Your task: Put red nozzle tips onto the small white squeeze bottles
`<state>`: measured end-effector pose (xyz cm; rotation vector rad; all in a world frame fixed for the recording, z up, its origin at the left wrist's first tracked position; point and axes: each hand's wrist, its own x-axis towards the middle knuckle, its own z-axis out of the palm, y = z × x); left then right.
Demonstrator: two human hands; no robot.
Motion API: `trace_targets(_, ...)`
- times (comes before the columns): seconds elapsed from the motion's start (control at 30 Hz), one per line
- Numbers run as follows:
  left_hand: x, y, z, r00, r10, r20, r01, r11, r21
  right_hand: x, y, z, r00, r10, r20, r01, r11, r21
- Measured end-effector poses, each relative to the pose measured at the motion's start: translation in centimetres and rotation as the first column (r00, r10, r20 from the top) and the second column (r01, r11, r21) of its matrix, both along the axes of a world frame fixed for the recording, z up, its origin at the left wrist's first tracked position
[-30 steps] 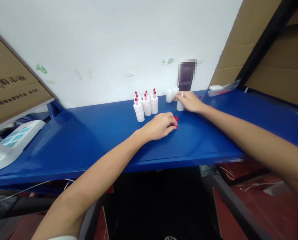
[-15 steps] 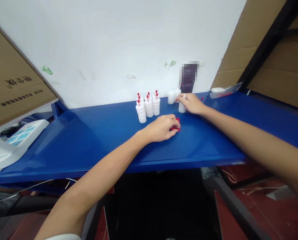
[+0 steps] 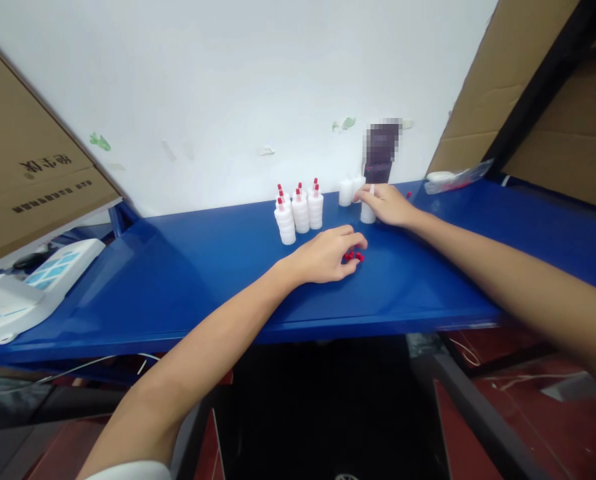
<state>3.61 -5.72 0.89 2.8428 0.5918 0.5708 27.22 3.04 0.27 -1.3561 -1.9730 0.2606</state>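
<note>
My left hand rests on the blue table, fingers curled over a small pile of red caps; what it grips, if anything, is hidden. My right hand is farther back, fingers wrapped round an uncapped white bottle standing upright. A cluster of several white bottles with red caps stands left of it. Two more uncapped white bottles stand by the wall.
A white device with blue panels sits at the table's left end. Cardboard boxes lean at left and right. A clear plastic bag lies at the back right. A dark blurred object stands against the wall.
My left hand's fingers have lifted and spread a little, showing more red caps beneath them. My right hand stays on the white bottle. The view has shifted slightly.
</note>
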Motion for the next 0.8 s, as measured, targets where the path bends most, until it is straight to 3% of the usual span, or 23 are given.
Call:
trace_targets(0.47, 0.8, 0.4, 0.4, 0.968, 0.159, -0.194, -0.137, 0.983, 0.124, 0.0, 0.2, -0.1, 1.000, -0.016, -0.017, 0.016, 1.000, 0.011)
trace_targets(0.8, 2.1, 0.1, 1.0, 0.910, 0.234, -0.342, -0.138, 0.949, 0.284, -0.1, 0.1, 0.0, 1.000, -0.003, -0.005, 0.003, 1.000, 0.014)
